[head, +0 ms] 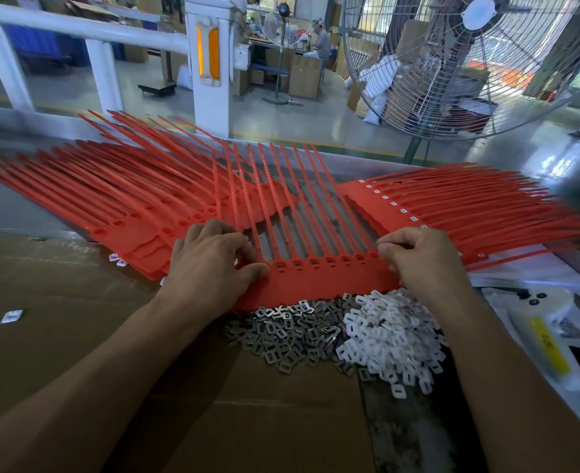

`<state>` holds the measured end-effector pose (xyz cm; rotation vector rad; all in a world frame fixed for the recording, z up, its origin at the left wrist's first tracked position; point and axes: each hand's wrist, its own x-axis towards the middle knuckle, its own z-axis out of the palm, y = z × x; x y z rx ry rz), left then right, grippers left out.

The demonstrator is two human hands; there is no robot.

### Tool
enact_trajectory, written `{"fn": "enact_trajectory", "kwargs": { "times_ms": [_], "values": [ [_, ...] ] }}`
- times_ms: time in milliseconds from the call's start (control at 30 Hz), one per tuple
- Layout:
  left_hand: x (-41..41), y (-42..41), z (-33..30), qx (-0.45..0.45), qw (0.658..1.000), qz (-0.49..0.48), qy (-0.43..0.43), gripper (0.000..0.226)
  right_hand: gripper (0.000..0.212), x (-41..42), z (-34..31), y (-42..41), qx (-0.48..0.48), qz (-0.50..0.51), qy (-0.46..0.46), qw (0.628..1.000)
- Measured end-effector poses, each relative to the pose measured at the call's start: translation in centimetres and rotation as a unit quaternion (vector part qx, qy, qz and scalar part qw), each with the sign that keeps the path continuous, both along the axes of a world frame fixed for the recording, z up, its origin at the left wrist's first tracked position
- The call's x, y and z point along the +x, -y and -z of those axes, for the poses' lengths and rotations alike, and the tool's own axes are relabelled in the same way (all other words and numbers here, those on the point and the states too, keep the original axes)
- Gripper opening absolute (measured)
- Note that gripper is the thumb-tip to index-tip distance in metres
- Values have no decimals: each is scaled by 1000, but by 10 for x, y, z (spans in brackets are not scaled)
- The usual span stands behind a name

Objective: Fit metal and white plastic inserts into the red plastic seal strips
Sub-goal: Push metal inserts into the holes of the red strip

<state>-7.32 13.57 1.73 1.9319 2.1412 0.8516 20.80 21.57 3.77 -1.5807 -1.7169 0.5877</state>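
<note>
Forearms come in low over the brown cardboard (76, 302), near edge. L hand (213, 261) has fingers curled, thumb pressed on the left end of the red seal strip (315, 285); R hand (421, 257) curls over its right end — can't tell if it pinches an insert. Strip lies centre, tails pointing far. Just near of it: metal inserts (281, 332) piled left, white plastic inserts (387, 332) piled right, touching. Empty strips stacked (117, 196) far left, filled stack (452, 203) far right. Big fan (459, 63) behind.

Head cam, wide-angle, looks fwd/down, close over red seal strips (315, 281).
</note>
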Motion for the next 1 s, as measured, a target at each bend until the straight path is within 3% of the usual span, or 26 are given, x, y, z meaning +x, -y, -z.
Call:
{"fn": "enact_trajectory", "kwargs": {
  "times_ms": [433,667,1000],
  "values": [
    [0,2,0,4,1000,2,6,15,9,-7,8,-12,4,12,144,990],
    [-1,2,2,7,1000,0,1,18,17,-6,8,-15,-24,5,160,987],
    [0,0,2,3,1000,-3,5,16,14,-9,12,-17,11,41,144,989]
  ]
}}
